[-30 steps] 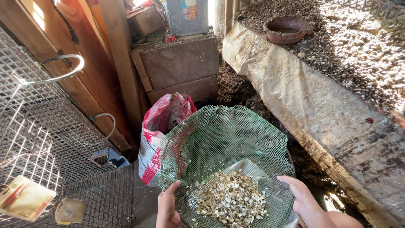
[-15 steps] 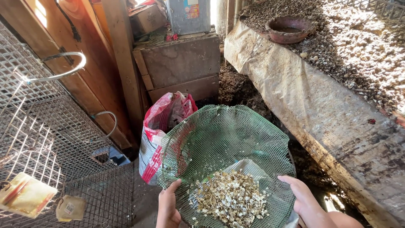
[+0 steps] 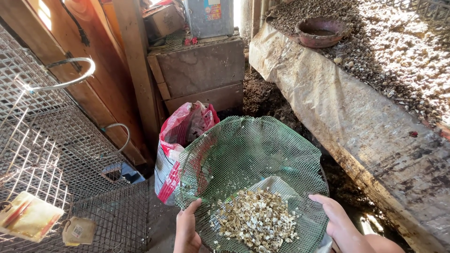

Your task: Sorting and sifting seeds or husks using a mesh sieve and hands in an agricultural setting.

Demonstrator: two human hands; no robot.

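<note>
Two bare hands are showing at the bottom edge: left hand (image 3: 187, 230), right hand (image 3: 341, 224). No gloves, rings or watch are showing. Right forearm is running bare, no sleeve reaching the wrist. Nails are looking short.

A single head-worn camera looks steeply down and forward from close above the left hand (image 3: 187, 232) and right hand (image 3: 344, 227), both at the bottom edge; the green mesh sieve (image 3: 248, 164) fills the near centre; a wire cage (image 3: 56, 154) flanks left, a covered ledge (image 3: 356, 117) right; no second view overlaps.
</note>
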